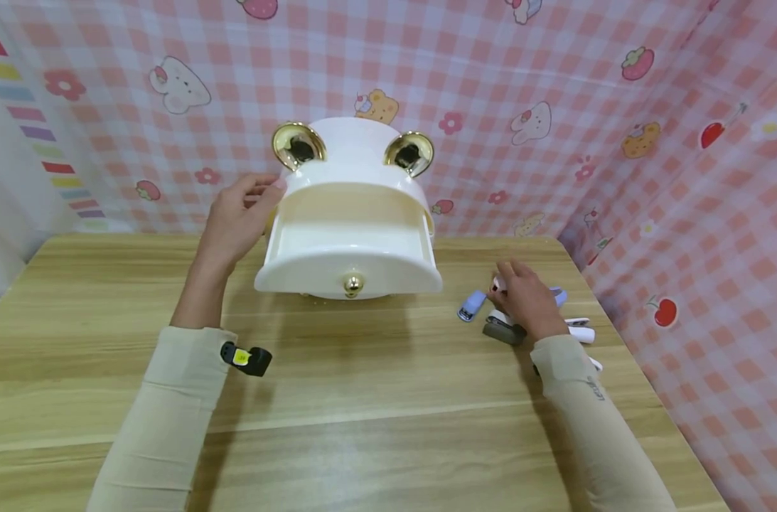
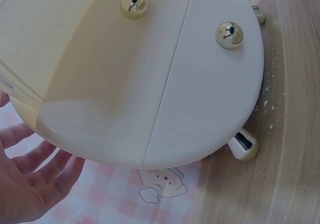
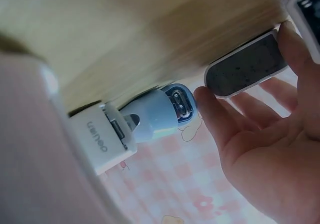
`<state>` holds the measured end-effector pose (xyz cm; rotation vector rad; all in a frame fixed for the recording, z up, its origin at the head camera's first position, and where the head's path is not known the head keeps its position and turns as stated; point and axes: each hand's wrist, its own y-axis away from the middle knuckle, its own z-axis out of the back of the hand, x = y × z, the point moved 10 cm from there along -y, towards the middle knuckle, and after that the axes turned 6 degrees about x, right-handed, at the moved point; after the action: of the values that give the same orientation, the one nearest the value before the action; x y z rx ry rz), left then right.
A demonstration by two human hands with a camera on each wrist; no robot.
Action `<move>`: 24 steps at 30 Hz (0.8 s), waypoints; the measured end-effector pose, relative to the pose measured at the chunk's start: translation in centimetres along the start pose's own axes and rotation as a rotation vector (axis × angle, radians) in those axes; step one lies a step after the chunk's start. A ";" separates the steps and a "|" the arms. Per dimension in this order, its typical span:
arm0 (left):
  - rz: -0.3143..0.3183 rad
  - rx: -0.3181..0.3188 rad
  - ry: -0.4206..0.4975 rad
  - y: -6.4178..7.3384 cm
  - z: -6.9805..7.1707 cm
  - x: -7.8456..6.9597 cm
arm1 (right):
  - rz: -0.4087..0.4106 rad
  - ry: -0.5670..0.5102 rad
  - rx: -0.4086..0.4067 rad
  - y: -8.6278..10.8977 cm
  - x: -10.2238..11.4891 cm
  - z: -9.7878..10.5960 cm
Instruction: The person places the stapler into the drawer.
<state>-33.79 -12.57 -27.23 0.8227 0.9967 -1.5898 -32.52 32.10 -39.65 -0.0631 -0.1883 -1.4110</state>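
Observation:
A white drawer box [image 1: 346, 153] with two gold-rimmed eyes stands at the back of the table, its upper drawer [image 1: 348, 270] pulled out by its gold knob side. My left hand [image 1: 237, 217] rests against the box's left side, fingers loosely bent along the wall in the left wrist view. At the right, my right hand [image 1: 529, 302] pinches a small pale stapler [image 3: 245, 64] between thumb and fingers; its dark underside faces the right wrist camera. Close around that hand lie a light blue stapler [image 1: 471, 306] and a dark grey and white stapler [image 1: 505, 328].
More staplers lie right of the right hand: a lavender one [image 1: 559, 296], a white one [image 1: 581, 333] and a partly hidden white one [image 1: 596, 364]. The wooden table [image 1: 337, 441] meets checked cloth at the back and right. Gold feet [image 2: 244, 144] support the box.

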 end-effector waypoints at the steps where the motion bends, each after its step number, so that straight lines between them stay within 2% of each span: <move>1: -0.001 0.000 -0.001 0.0 0.0 0.0 | 0.000 0.001 0.006 0.0 0.0 -0.1; 14: -0.022 -0.001 0.018 0.0 0.2 -0.5 | 0.026 -0.033 -0.001 -0.2 -0.1 0.4; 24: 0.020 0.020 0.028 0.1 -0.2 0.2 | 0.066 0.006 -0.060 0.3 0.2 0.3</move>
<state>-33.77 -12.49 -27.47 0.8682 0.9913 -1.5777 -32.21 32.03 -39.32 -0.1139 -0.1374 -1.3510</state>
